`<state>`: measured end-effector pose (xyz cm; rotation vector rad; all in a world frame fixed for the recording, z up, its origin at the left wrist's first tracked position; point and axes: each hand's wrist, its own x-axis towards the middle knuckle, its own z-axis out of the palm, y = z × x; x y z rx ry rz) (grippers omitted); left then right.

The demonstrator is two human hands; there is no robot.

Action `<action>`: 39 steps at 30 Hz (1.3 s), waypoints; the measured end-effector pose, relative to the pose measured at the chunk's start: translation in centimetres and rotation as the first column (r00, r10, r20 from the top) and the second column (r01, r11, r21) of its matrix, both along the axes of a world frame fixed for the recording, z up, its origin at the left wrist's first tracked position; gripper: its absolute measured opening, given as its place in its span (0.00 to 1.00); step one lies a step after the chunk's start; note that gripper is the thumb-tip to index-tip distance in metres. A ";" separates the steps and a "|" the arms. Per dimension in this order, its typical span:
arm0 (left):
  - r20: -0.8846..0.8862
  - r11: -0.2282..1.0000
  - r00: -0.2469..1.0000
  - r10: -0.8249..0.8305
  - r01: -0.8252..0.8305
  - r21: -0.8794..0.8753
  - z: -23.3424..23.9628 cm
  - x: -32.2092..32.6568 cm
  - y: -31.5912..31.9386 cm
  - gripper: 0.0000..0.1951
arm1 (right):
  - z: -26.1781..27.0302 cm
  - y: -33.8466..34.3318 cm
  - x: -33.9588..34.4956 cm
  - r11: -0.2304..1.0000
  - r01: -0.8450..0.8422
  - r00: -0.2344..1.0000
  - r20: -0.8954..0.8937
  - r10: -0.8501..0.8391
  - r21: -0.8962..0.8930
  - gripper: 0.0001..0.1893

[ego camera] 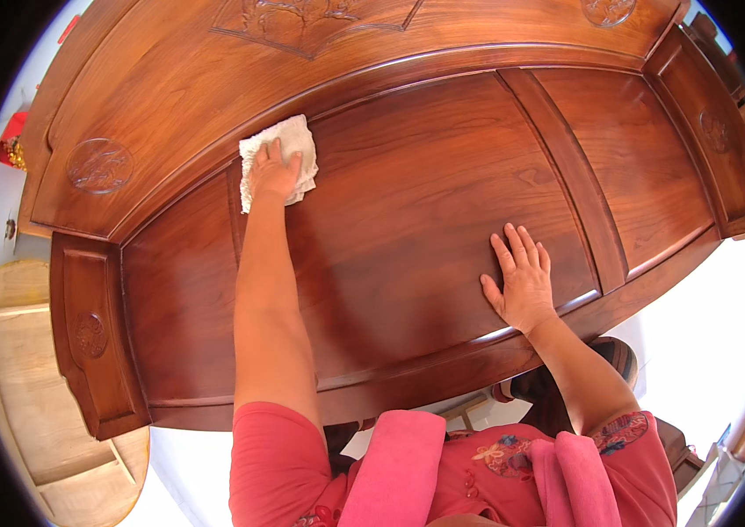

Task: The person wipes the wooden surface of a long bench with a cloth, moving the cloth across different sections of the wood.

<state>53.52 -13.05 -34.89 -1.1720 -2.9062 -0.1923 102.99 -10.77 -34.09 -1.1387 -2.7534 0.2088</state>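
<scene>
My left hand [273, 172] lies palm down, fingers spread, on a folded cream cloth [300, 135], pressed against the back left of a glossy reddish-brown wooden bench seat [412, 197], by the foot of its backrest. The cloth's lower edge is frayed. My right hand [521, 283] rests flat and bare near the seat's front edge, right of the middle, with its fingers apart. The tall wooden backrest [168, 112] bears carved medallions and a carved centre panel.
Carved wooden armrests stand at the left [92, 329] and right [708, 132] ends. A pale wooden oval board [49, 395] with battens lies at the lower left. A red object [13, 139] is on the wall side. Dark furniture [672, 441] stands at the lower right.
</scene>
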 end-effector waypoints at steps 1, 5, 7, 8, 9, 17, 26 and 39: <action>-0.010 1.000 1.000 0.005 -0.005 -0.002 -0.1 -0.8 0.4 0.39 | 0.1 0.0 -0.1 1.000 -0.003 1.000 0.008 0.003 -0.007 0.36; -0.006 1.000 1.000 0.017 -0.017 0.009 -0.4 -2.2 1.6 0.39 | 0.2 0.0 -0.3 1.000 -0.003 1.000 0.017 0.004 -0.029 0.36; -0.002 1.000 1.000 0.027 -0.027 -0.005 -0.1 -1.8 2.1 0.38 | 0.4 0.0 -0.2 0.999 0.007 1.000 0.029 -0.006 -0.037 0.36; 0.001 0.999 1.000 0.031 -0.031 -0.018 0.0 -1.5 2.4 0.38 | 0.4 0.1 -0.1 0.999 0.011 0.999 0.036 -0.010 -0.041 0.36; -0.004 0.999 0.999 0.037 -0.037 -0.029 0.2 -1.5 2.5 0.38 | 0.5 0.1 -0.2 0.999 0.010 1.000 0.029 -0.008 -0.049 0.36; -0.020 0.992 0.995 0.099 -0.101 -0.080 0.9 0.6 4.5 0.38 | 0.8 0.1 -0.3 0.995 -0.001 1.000 0.005 0.002 -0.099 0.35; 0.022 0.997 0.997 -0.074 0.075 -0.029 1.3 9.4 13.0 0.37 | 0.4 0.3 0.2 0.993 -0.003 1.000 0.022 0.005 -0.116 0.36; 0.017 0.929 0.929 -0.370 0.370 0.016 1.0 15.1 18.1 0.38 | 0.4 0.4 0.3 0.992 0.006 1.000 0.031 -0.003 -0.123 0.35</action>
